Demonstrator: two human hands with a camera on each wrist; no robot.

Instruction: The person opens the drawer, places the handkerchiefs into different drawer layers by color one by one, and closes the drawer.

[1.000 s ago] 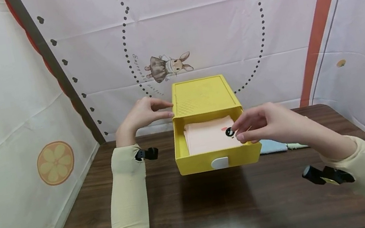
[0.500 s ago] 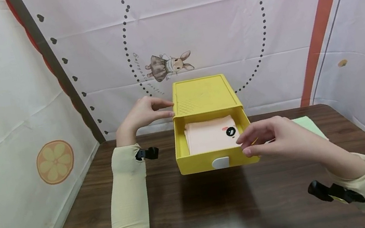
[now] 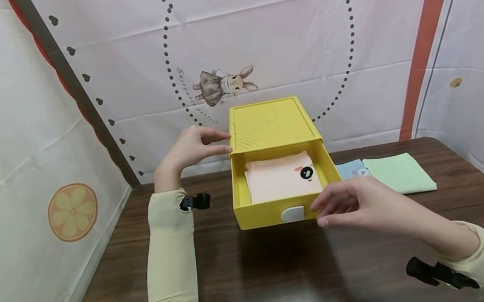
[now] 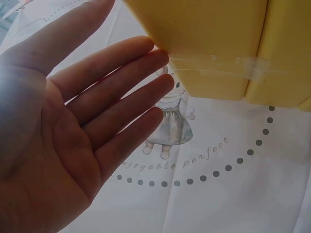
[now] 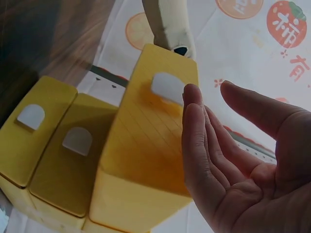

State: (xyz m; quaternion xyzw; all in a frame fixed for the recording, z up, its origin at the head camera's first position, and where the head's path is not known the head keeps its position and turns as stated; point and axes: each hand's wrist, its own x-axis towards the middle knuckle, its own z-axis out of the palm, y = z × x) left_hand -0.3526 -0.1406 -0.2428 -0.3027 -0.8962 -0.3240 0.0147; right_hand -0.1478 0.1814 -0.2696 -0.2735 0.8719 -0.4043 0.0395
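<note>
A yellow drawer cabinet [image 3: 273,124] stands on the table with its top drawer [image 3: 258,215] pulled out. Inside that drawer lies a folded pink cloth [image 3: 273,180] with a black round patch. My left hand [image 3: 190,148] has its fingertips at the cabinet's left side; in the left wrist view its fingers [image 4: 116,92] are nearly straight beside the yellow wall. My right hand [image 3: 363,205] is at the drawer's front right corner, fingers loosely bent and holding nothing. The white handle [image 3: 292,214] is just left of those fingertips.
A folded blue cloth [image 3: 351,169] and a folded green cloth [image 3: 401,174] lie on the table [image 3: 226,283] to the cabinet's right. Two lower drawers with white handles [image 5: 77,141] are closed. Printed fabric [image 3: 272,48] hangs behind and at both sides.
My right hand has moved from over the pink cloth out and down to the drawer's front corner, uncovering the blue and green cloths. My left hand stays at the cabinet's side.
</note>
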